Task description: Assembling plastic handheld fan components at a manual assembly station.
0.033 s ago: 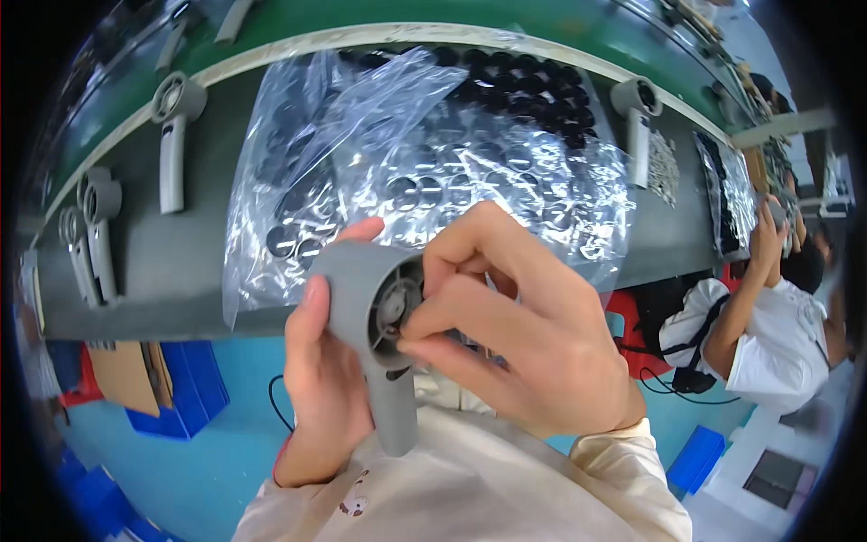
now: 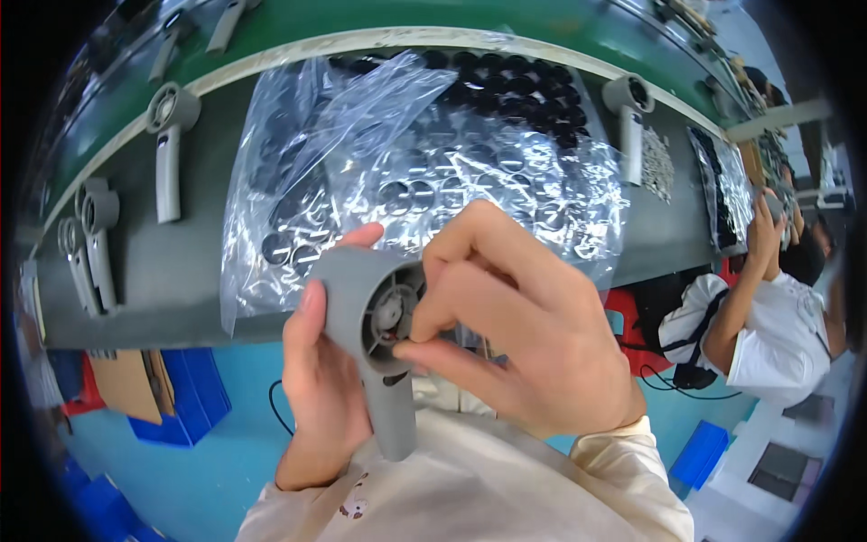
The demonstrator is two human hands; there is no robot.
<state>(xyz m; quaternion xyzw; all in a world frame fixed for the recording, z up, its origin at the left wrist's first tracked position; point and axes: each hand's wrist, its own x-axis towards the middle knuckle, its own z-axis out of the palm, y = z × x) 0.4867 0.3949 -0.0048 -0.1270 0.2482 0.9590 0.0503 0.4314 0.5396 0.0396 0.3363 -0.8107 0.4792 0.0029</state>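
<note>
A grey hair-dryer-shaped housing, with a round barrel and a straight handle, is held close in front of my body. My left hand wraps round the barrel from the left, thumb on its side and fingers behind. The barrel's open end faces right and shows spokes round a hub, with a small reddish bit low inside. My right hand is at that opening, thumb and index finger pinched together at its rim. Whatever the pinch holds, if anything, is hidden by the fingers.
Clear plastic bags full of round black caps cover the dark bench. Similar grey housings stand at left and another at right, beside a pile of small pale parts. A co-worker sits at far right. Blue bins are below.
My right fingertips have shifted slightly at the opening, so more of the hub and the reddish bit shows. The left hand keeps its hold; the view has shifted a little.
</note>
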